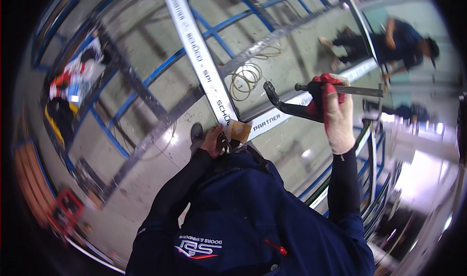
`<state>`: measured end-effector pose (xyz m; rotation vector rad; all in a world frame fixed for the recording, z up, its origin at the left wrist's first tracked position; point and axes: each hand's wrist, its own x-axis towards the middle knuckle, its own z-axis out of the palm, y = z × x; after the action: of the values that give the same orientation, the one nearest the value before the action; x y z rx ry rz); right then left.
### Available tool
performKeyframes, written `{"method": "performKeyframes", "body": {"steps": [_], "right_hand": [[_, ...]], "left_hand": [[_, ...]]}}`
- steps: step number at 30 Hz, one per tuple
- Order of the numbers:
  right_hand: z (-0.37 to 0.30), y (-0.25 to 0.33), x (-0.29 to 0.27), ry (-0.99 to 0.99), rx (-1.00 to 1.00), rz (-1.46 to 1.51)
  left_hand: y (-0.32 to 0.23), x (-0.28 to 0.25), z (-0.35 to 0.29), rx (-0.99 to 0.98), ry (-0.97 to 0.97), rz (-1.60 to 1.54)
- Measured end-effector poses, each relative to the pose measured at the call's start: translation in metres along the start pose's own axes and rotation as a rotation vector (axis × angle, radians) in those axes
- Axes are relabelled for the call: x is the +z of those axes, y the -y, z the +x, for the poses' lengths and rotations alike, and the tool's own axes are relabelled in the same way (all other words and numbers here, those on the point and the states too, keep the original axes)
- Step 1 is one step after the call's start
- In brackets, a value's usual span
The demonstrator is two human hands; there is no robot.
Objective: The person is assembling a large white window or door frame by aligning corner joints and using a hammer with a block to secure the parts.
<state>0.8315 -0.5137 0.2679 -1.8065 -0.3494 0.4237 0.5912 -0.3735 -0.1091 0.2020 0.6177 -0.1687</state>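
Observation:
My right hand (pixel 336 111), in a white and red work glove, is closed around the handle of a black bar clamp (pixel 297 111). The clamp is raised above the right side of a white-filmed frame, its steel bar pointing right and its black jaw reaching left. My left hand (pixel 213 141), ungloved, is at the near corner of the frame, fingers curled against a small tan, wood-like block (pixel 241 131). The block rests at the corner where a long profile (pixel 197 52) meets a second profile (pixel 272 121). My left fingertips are partly hidden there.
Dark-topped, blue-legged trestles (pixel 146 100) support the frame. A coiled hose (pixel 245 82) lies on the floor beyond the corner. Another person (pixel 399 45) works at the frame's far right. A cart with bags (pixel 80 76) and a red crate (pixel 67 209) stand left.

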Motion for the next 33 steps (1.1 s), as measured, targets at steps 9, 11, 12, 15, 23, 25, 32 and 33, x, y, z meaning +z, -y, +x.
{"method": "performKeyframes", "body": {"steps": [9,11,12,15,23,25,32,33], "right_hand": [[0.097,-0.086,0.018,0.843,0.097,-0.15],[0.095,-0.106,0.026,0.903,0.155,-0.159],[0.095,-0.116,0.028,0.954,0.157,-0.162],[0.105,-0.143,0.035,1.118,-0.265,-0.387],[0.098,-0.14,0.054,1.548,-0.606,-0.408],[0.096,-0.139,0.057,1.597,-0.683,-0.378],[0.091,-0.142,0.075,1.752,-0.526,-0.368],[0.09,-0.144,0.077,1.766,-0.516,-0.329]], "left_hand": [[0.056,0.061,-0.013,0.622,-0.205,-0.029],[0.07,0.059,-0.008,0.684,-0.246,-0.045],[0.076,0.058,-0.005,0.705,-0.265,-0.042],[0.071,0.077,-0.009,0.735,-0.373,0.056],[0.069,0.094,-0.008,0.703,-0.48,0.08],[0.07,0.092,-0.005,0.723,-0.504,0.088],[0.077,0.08,0.003,0.784,-0.553,0.15],[0.076,0.081,0.003,0.77,-0.512,0.094]]}}
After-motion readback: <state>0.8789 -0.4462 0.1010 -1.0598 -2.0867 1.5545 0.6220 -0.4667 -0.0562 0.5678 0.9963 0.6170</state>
